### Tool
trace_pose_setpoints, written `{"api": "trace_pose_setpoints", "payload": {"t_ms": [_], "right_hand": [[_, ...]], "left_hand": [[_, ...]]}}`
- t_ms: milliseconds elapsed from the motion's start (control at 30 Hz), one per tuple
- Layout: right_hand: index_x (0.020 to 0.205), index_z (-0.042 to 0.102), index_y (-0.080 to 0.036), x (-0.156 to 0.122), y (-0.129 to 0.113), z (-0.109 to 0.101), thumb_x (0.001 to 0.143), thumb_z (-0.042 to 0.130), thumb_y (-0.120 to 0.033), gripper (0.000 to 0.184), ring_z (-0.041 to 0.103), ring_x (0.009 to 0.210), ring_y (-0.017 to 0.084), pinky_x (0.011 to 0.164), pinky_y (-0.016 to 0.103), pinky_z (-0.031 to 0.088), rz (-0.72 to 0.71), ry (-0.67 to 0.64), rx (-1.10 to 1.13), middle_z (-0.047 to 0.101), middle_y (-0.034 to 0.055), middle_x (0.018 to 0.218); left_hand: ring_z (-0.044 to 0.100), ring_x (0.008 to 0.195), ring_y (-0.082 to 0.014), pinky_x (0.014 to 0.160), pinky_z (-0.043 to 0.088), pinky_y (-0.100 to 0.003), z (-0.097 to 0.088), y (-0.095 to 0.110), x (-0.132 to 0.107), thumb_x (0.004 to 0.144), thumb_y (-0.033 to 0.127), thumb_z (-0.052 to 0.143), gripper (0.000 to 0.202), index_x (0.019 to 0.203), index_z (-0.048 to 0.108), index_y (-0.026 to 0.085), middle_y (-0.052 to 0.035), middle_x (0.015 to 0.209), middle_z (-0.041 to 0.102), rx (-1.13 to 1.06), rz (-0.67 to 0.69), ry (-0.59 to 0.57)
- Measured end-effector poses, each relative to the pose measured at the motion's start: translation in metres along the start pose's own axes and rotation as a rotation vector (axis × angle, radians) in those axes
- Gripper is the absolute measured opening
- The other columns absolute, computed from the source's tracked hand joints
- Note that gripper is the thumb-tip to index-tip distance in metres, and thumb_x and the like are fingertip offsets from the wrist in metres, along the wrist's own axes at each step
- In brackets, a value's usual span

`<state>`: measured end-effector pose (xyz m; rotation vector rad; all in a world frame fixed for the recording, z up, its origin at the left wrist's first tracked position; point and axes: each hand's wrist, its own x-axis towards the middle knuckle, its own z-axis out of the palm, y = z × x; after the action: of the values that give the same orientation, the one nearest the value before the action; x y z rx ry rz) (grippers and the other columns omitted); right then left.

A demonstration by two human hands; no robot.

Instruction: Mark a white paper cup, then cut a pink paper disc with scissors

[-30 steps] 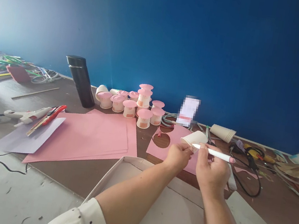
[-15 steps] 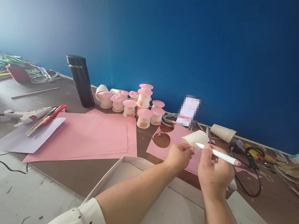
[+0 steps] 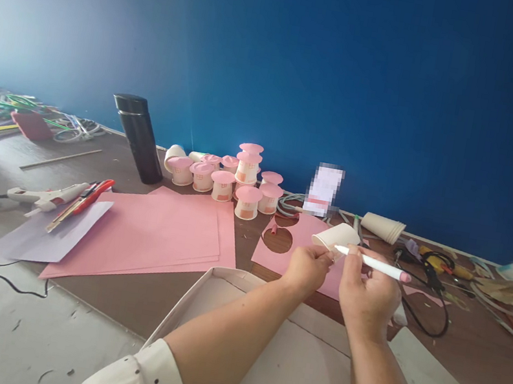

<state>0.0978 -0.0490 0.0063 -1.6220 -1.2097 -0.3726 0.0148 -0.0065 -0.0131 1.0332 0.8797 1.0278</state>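
My left hand is closed round a small white paper cup, held tilted above a pink sheet with round holes. My right hand pinches a white pen with a pink end, and the pen's tip touches the cup's side. Both hands hover over the far edge of an open white cardboard box.
Several pink-topped paper cups cluster at the blue wall beside a black flask. Pink paper sheets, a glue gun and red-handled scissors lie to the left. A stack of paper cups and cables lie to the right.
The pen has shifted slightly to the right and tilted a little; otherwise both hands and the cup stay in place.
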Motion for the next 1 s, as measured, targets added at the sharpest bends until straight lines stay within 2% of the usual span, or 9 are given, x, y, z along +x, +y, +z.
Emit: {"api": "trace_pose_setpoints", "payload": {"t_ms": [233, 467, 533, 1000], "right_hand": [[0.081, 0.07, -0.015, -0.001, -0.0001, 0.001, 0.084, 0.051, -0.041, 0.032, 0.06, 0.061, 0.021, 0.059, 0.03, 0.043, 0.016, -0.018, 0.002, 0.07, 0.0107, 0.073], [0.087, 0.071, -0.012, -0.0002, -0.0021, -0.0006, 0.084, 0.052, -0.041, 0.034, 0.064, 0.066, 0.023, 0.061, 0.031, 0.045, 0.08, 0.089, 0.037, 0.07, 0.0121, 0.074], [0.086, 0.071, -0.012, 0.0002, -0.0024, -0.001, 0.084, 0.053, -0.041, 0.033, 0.064, 0.066, 0.023, 0.062, 0.031, 0.046, 0.089, 0.084, 0.036, 0.07, 0.0119, 0.073], [0.081, 0.07, -0.013, -0.0001, 0.002, 0.0021, 0.084, 0.053, -0.036, 0.028, 0.064, 0.065, 0.021, 0.063, 0.029, 0.046, -0.02, 0.044, 0.002, 0.07, 0.0109, 0.072]], "left_hand": [[0.052, 0.065, -0.0131, 0.073, 0.047, -0.028, -0.0002, 0.0012, -0.0013, 0.077, 0.028, 0.063, 0.019, 0.064, 0.068, 0.015, -0.0016, 0.061, 0.056, 0.006, 0.007, -0.005], [0.051, 0.062, -0.0122, 0.073, 0.047, -0.029, 0.0007, 0.0073, -0.0037, 0.077, 0.023, 0.063, 0.016, 0.065, 0.068, 0.014, -0.0019, 0.061, 0.056, -0.017, -0.067, 0.045], [0.051, 0.063, -0.0125, 0.073, 0.047, -0.029, 0.0006, 0.0057, -0.0029, 0.077, 0.023, 0.063, 0.016, 0.065, 0.068, 0.014, -0.0023, 0.062, 0.057, -0.011, -0.055, 0.04], [0.05, 0.065, -0.0129, 0.069, 0.045, -0.028, 0.0002, 0.0038, -0.003, 0.075, 0.034, 0.065, 0.023, 0.065, 0.068, 0.014, -0.0015, 0.061, 0.054, -0.005, 0.0, -0.003]]}}
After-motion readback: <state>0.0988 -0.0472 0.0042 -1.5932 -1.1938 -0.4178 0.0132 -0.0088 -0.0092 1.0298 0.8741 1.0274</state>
